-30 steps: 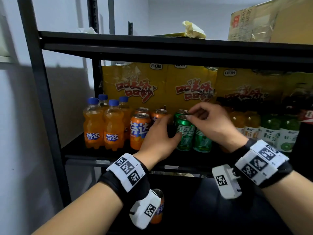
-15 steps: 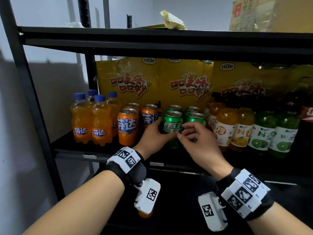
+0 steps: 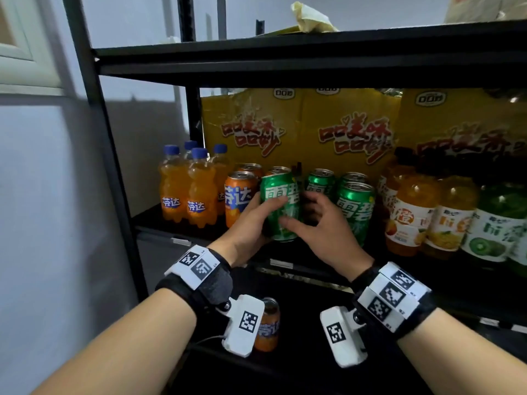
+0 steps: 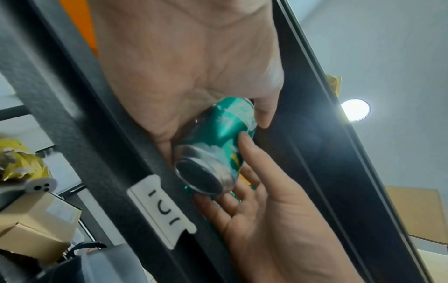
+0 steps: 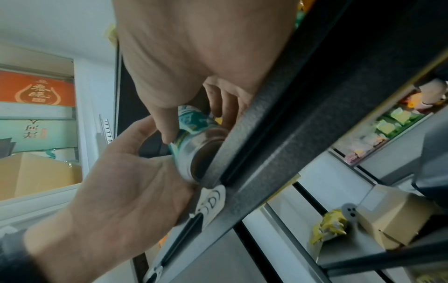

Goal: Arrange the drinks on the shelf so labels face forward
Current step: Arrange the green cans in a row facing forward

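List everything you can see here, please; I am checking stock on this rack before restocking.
Shelf rack: one, black metal, holding all the stock.
Orange soda bottles: four, orange with blue caps, left end of the middle shelf.
Orange cans: three on the middle shelf beside the bottles, rear ones partly hidden.
Lower orange can: one, on the shelf below.
Held green can: one, green, tilted, off the shelf at its front edge.
Green cans: three, standing right of the held one.
Juice bottles: orange and green, right side; count unclear.
Yellow packs: three showing, behind the drinks.
Left hand: grips the held green can.
Right hand: fingers touch the same can.
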